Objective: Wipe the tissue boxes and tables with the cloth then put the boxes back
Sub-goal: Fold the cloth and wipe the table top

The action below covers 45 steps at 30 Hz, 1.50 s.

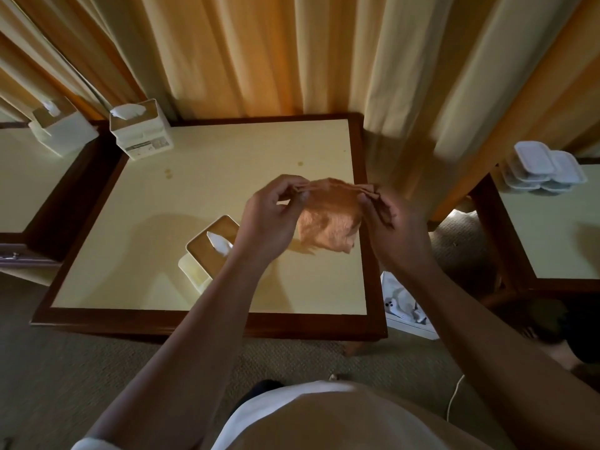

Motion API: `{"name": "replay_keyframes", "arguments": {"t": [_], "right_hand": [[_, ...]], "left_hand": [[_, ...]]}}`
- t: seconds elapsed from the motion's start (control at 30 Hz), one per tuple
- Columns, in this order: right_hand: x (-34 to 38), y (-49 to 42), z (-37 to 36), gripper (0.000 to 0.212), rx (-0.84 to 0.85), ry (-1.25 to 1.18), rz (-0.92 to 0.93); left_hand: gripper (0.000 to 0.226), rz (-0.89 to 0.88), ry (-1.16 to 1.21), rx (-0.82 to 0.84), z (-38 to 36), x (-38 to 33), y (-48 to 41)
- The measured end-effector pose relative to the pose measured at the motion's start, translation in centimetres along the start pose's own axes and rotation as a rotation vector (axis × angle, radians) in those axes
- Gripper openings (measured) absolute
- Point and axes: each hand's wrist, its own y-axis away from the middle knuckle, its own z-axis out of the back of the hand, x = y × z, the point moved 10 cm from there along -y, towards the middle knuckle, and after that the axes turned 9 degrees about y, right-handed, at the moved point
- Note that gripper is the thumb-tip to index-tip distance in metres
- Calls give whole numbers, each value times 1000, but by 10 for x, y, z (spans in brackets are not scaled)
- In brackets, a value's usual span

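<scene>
With the left hand (269, 216) and the right hand (393, 222), pinching an orange cloth (328, 222) by its upper edge, fingers and thumbs curled onto the bunched fabric at either end. Stretched between the two grips and hanging down over the right half of the middle table (227, 190), with a shadow on the cream top below. Just left of the left wrist, on the same table, a white tissue box with a tan lid (207, 251), one tissue poking up through the slot, partly hidden by the forearm. At the far left corner, well apart from the hands, a second tissue box (143, 131), white, with a label on its front and a tissue showing on top. A few small brown spots (168, 173) on the surface between the two boxes. On the left table (26, 177), a third tissue box (61, 128) near its far right corner. On the right table (558, 235), stacked white lidded containers (542, 170). Behind everything, yellow curtains (259, 60); underfoot, carpet (81, 368), with a white bag (406, 303) by the middle table's right edge.
</scene>
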Motion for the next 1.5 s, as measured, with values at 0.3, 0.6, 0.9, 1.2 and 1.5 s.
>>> {"name": "replay_keyframes", "arguments": {"t": [0.3,0.6,0.9,1.2,1.5], "right_hand": [[-56,112,-70,34,340,102,-71],[-95,151,-116,19,609,217,-172],[-138,92,-121,23,517,360,-375],[-167,73,-140,21,569,427,-417],[-113,103,-152,49,494,634,75]], "left_hand": [[13,330,-80,192,-21,105,107],[13,541,-328,393,-27,177,164],[19,533,-389,208,-47,186,75],[16,524,-515,207,-66,194,45],[57,60,-650,439,-110,165,96]]}}
